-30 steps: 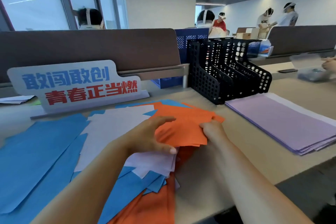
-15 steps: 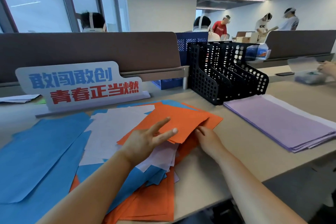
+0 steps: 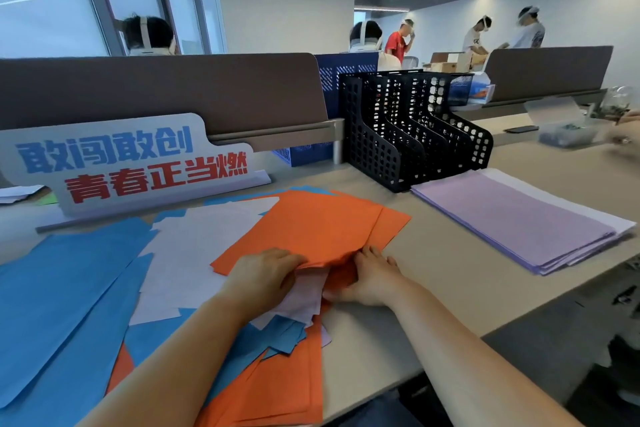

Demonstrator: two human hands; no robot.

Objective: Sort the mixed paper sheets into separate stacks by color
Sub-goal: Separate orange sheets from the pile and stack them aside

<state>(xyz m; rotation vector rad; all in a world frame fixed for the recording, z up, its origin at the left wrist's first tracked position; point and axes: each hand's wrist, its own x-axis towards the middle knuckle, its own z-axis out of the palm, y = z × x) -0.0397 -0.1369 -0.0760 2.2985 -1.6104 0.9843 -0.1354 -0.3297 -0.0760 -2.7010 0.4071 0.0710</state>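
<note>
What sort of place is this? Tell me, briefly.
Probably an open-plan office: rows of desks with dividers, a black file rack, and other people working farther back.

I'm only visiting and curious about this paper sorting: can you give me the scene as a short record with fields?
Left hand: grips the near edge of the orange sheets
Right hand: fingers slipped under the same orange sheets; grip unclear
Mixed pile: blue sheets, white sheets and more orange, overlapping on the desk
Sorted: purple stack, apart at the right
Behind: black file rack, sign
</note>
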